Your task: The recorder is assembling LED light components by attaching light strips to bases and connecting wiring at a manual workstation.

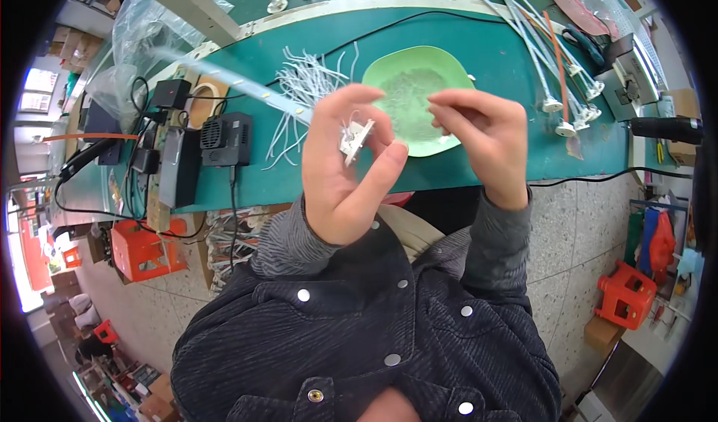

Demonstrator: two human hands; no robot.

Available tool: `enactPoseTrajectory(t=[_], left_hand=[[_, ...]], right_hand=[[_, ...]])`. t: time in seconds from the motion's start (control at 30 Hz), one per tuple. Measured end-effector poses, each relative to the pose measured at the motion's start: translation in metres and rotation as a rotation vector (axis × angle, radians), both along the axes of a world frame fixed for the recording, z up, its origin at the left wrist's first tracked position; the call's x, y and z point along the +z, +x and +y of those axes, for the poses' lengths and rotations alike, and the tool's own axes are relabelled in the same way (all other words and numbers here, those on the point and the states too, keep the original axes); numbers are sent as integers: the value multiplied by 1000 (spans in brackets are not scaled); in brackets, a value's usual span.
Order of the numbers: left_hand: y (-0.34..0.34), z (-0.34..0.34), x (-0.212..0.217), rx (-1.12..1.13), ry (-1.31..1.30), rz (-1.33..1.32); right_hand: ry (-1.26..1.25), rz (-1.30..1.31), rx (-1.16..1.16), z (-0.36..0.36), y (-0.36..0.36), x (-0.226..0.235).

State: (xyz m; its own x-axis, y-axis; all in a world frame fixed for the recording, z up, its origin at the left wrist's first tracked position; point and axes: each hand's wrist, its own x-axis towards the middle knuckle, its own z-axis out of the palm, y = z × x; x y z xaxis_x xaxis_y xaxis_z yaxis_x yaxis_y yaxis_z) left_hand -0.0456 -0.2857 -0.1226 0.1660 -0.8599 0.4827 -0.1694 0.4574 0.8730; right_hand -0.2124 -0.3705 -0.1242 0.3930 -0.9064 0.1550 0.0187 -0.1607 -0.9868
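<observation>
My left hand (345,169) is raised over the bench edge and pinches a small white plastic part (356,138) with thin wires on it between thumb and fingers. My right hand (481,139) hovers just to the right of it, fingers curled and fingertips pinched together; whether they hold anything tiny I cannot tell. Behind both hands lies a light green plate (419,96) holding a scatter of small pale bits. To its left is a loose heap of short white wires (303,93) on the green bench top (493,55).
A black box with a fan grille (226,139), a black adapter (178,169) and cables sit at the bench's left. Long white rods with round ends (557,85) lie on the right, near a grey device (634,74). Orange stools (627,295) stand on the floor.
</observation>
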Motion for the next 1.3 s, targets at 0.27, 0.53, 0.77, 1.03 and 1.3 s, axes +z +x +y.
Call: enactPoseTrajectory(t=[0.27, 0.53, 0.77, 1.03, 1.3], left_hand=[[-1, 1, -4, -131, -285, 146], [8, -5, -7, -269, -550, -104], [8, 4, 4, -287, -285, -249], [1, 3, -2, -156, -274, -93], [4, 2, 0, -110, -250, -231]], right_hand=[[168, -365, 26, 67, 6, 31], [-312, -365, 63, 65, 6, 12], [-368, -295, -34, 58, 16, 2], [-950, 25, -262, 58, 24, -3], [-663, -148, -179, 60, 16, -4]])
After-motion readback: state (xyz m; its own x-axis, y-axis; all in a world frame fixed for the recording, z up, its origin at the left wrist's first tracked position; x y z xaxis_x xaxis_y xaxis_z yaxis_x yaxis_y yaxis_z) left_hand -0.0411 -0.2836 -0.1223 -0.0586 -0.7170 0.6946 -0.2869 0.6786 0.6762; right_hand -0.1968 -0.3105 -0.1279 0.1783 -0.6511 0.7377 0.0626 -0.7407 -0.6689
